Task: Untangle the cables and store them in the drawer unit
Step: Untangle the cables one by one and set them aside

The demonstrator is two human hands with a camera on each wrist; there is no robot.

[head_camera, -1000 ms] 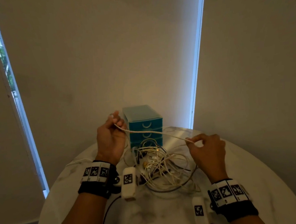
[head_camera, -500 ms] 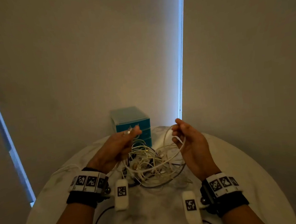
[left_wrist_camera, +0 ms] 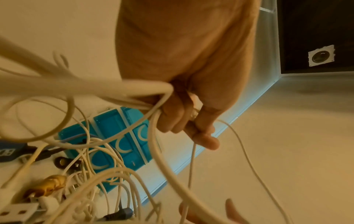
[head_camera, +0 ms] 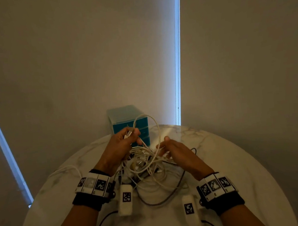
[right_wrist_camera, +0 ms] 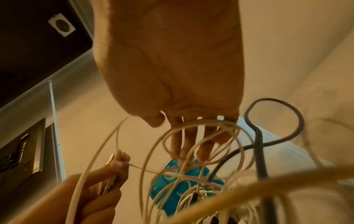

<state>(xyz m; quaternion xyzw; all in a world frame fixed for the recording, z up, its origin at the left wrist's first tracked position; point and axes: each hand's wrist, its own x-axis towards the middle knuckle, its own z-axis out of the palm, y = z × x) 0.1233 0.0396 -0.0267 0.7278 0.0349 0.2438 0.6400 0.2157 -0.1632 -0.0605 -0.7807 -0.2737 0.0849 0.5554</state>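
Note:
A teal drawer unit (head_camera: 124, 115) with its three drawers closed stands at the back of the round marble table (head_camera: 231, 159). In front of it lies a tangle of mostly white cables (head_camera: 146, 169). My left hand (head_camera: 130, 136) is raised over the tangle and grips gathered turns of one white cable (head_camera: 154, 123) together with its metal plug; one loop arcs up in front of the drawers. The left wrist view shows the fingers (left_wrist_camera: 172, 119) curled round the strands. My right hand (head_camera: 163, 147) is beside it, its straight fingers (right_wrist_camera: 191, 144) spread among the hanging loops.
A dark cable (head_camera: 164, 200) loops out of the pile toward me, seen again in the right wrist view (right_wrist_camera: 258, 136). One white cable (head_camera: 66, 170) trails off to the table's left edge. The wall stands close behind the drawers.
The stretched white cable has been gathered into loops in my left hand. My right hand has let go of its pinch and spread its fingers. Both hands have come closer together.

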